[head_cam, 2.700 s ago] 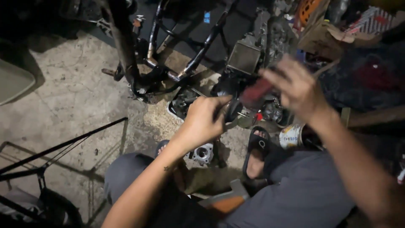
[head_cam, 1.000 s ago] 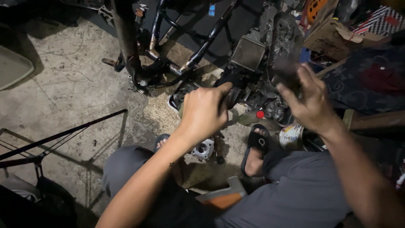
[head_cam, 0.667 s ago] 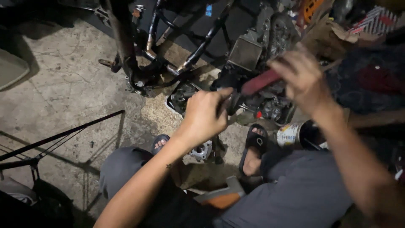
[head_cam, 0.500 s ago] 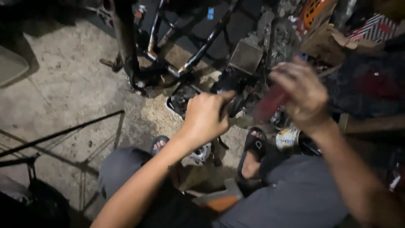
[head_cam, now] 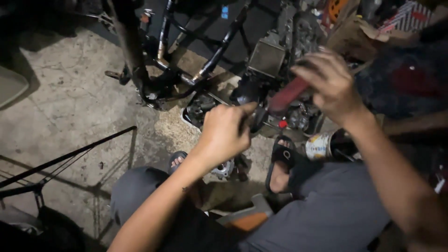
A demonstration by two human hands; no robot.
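can't really tell what the left hand [head_cam: 227,132] is gripping, its fingers cover the dark part. the red-handled tool [head_cam: 287,95] in the right hand [head_cam: 329,84] is motion-blurred, its head hidden. right forearm runs off the frame edge, engine parts [head_cam: 261,88] too dark to read

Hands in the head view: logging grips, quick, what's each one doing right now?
Left hand: closed around a dark tool.
Right hand: closed on a red-handled tool.

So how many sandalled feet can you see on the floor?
2. One foot in a black sandal lies below the right hand, beside the tin can. The other foot shows only its toes below the left hand; the rest is hidden.
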